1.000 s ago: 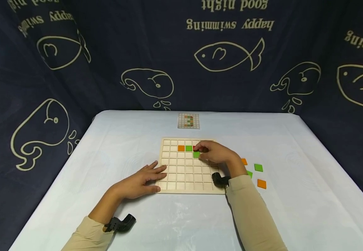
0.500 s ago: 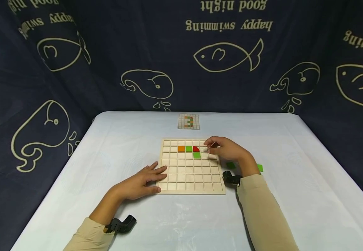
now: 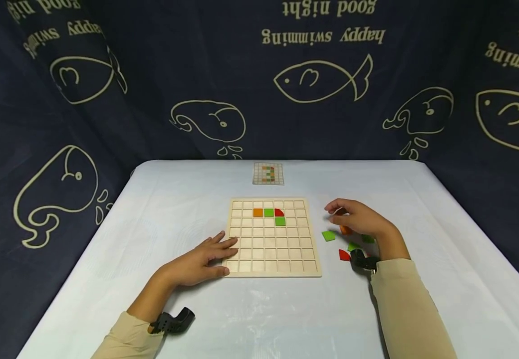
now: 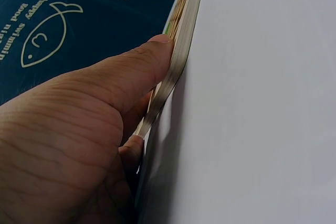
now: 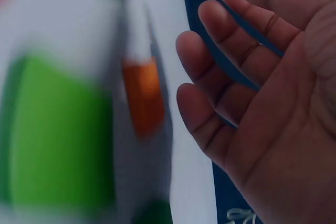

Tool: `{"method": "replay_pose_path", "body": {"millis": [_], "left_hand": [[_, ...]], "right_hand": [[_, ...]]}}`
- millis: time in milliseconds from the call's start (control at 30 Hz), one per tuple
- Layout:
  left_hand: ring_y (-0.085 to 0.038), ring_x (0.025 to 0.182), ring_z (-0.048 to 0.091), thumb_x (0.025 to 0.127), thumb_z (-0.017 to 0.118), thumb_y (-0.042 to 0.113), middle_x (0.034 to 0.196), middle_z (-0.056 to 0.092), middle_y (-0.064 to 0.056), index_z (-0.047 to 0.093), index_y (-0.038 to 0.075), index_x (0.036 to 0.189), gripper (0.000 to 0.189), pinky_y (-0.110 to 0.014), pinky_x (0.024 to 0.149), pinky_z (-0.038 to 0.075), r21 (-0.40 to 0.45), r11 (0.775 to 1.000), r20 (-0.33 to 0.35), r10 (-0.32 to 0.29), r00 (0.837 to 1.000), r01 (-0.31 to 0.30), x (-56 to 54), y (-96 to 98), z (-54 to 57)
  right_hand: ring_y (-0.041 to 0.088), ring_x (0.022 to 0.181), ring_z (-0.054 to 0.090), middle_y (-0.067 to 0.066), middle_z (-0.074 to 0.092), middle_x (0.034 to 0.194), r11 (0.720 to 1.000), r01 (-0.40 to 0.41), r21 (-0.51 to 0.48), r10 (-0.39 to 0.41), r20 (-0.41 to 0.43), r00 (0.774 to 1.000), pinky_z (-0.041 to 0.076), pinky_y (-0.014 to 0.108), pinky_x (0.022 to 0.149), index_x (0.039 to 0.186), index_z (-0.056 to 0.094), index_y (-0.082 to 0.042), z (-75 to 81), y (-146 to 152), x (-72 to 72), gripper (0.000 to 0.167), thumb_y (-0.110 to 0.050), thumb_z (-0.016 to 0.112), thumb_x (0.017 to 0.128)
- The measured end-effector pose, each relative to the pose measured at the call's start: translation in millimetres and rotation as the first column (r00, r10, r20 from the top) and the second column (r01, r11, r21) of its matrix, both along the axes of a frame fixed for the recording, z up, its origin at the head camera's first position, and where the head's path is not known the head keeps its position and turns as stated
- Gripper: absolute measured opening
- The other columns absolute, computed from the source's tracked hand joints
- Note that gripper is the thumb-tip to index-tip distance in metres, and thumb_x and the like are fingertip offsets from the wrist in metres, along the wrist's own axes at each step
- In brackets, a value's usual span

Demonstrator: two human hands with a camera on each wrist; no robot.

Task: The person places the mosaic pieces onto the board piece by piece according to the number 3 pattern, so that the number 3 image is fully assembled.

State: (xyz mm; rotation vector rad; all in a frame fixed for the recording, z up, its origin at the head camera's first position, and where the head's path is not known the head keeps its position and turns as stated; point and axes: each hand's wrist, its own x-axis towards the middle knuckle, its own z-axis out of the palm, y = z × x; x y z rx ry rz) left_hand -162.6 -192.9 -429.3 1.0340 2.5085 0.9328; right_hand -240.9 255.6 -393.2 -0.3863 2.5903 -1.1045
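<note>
Head view's got one grid board (image 3: 264,254) on the counter (image 3: 264,314), four tiles (image 3: 269,213) inside: two green, one orange, one red. Left hand (image 3: 199,262), fingers spread, touches its 8 o'clock edge; right hand (image 3: 359,218), thumb and fingers apart, hovers around five visible loose pieces (image 3: 329,236) at 3 o'clock.

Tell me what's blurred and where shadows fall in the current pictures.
Right wrist view: the nearest green tile badly blurred, the orange tile less so, the right hand fairly sharp; left wrist view: a grey shadow on the white cloth beside the board; head view: the board's grid lines clear.
</note>
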Motion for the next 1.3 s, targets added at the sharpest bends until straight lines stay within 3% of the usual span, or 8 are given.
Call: {"method": "replay_pose_path", "body": {"millis": [100, 300, 467, 733, 1067, 1300], "left_hand": [[-0.033, 0.151, 0.009, 0.095, 0.068, 0.03, 0.16, 0.032, -0.002, 0.052, 0.008, 0.145, 0.056, -0.057, 0.118, 0.008, 0.003, 1.0, -0.007, -0.003, 1.0, 0.003, -0.4, 0.5, -0.9], [-0.033, 0.15, 0.009, 0.095, 0.069, 0.028, 0.159, 0.032, -0.002, 0.052, 0.007, 0.145, 0.056, -0.057, 0.119, 0.008, 0.005, 1.0, -0.009, -0.005, 1.0, 0.005, 0.0, 0.6, -0.6], [-0.034, 0.15, 0.009, 0.095, 0.068, 0.028, 0.159, 0.032, -0.003, 0.052, 0.007, 0.145, 0.056, -0.057, 0.119, 0.007, 0.006, 1.0, -0.015, -0.014, 1.0, 0.014, -1.0, 1.0, 0.3], [-0.033, 0.151, 0.008, 0.095, 0.068, 0.031, 0.16, 0.032, -0.001, 0.052, 0.008, 0.145, 0.056, -0.057, 0.119, 0.007, -0.002, 1.0, 0.001, -0.002, 1.0, 0.002, 1.5, -1.6, -0.7], [-0.032, 0.151, 0.008, 0.095, 0.067, 0.032, 0.16, 0.031, -0.001, 0.052, 0.009, 0.145, 0.057, -0.058, 0.118, 0.006, 0.007, 1.0, 0.002, -0.001, 1.0, 0.001, 0.1, -1.3, -2.2], [-0.031, 0.151, 0.008, 0.095, 0.068, 0.032, 0.16, 0.032, 0.0, 0.052, 0.01, 0.146, 0.058, -0.057, 0.119, 0.006, 0.001, 1.0, 0.005, 0.004, 1.0, -0.004, -0.4, -0.7, -2.4]], "right_hand": [[0.028, 0.105, 0.052, 0.011, 0.06, 0.119, 0.999, 0.034, 0.035, -0.035, 0.038, 0.999, 0.046, 0.038, 0.084, 0.124, 0.061, -0.01, -1.5, 14.2, 4.5, 0.029, -0.018, 0.064, 0.097], [0.026, 0.104, 0.051, 0.011, 0.063, 0.117, 0.999, 0.02, 0.033, -0.022, 0.057, 0.998, 0.044, 0.037, 0.087, 0.124, 0.061, -0.005, -7.5, 31.8, 9.4, 0.03, -0.014, 0.064, 0.095], [0.025, 0.103, 0.051, 0.009, 0.063, 0.114, 0.999, -0.009, 0.039, 0.007, 0.048, 0.999, 0.042, 0.039, 0.091, 0.123, 0.062, -0.004, -10.8, 36.1, 8.8, 0.03, -0.011, 0.065, 0.094], [0.027, 0.106, 0.049, 0.009, 0.06, 0.114, 0.998, 0.01, 0.062, -0.016, 0.087, 0.996, 0.042, 0.043, 0.094, 0.123, 0.063, -0.006, -14.0, 34.7, 11.1, 0.03, -0.011, 0.066, 0.093], [0.03, 0.108, 0.047, 0.01, 0.059, 0.116, 0.995, -0.014, 0.096, 0.009, 0.055, 0.998, 0.04, 0.048, 0.099, 0.121, 0.063, -0.005, -15.4, 31.8, 11.7, 0.032, -0.007, 0.066, 0.09], [0.029, 0.105, 0.049, 0.009, 0.059, 0.111, 0.994, -0.03, 0.104, 0.028, 0.022, 0.999, 0.041, 0.047, 0.095, 0.117, 0.062, -0.003, -17.9, 28.6, 9.7, 0.027, -0.007, 0.068, 0.09]]}}
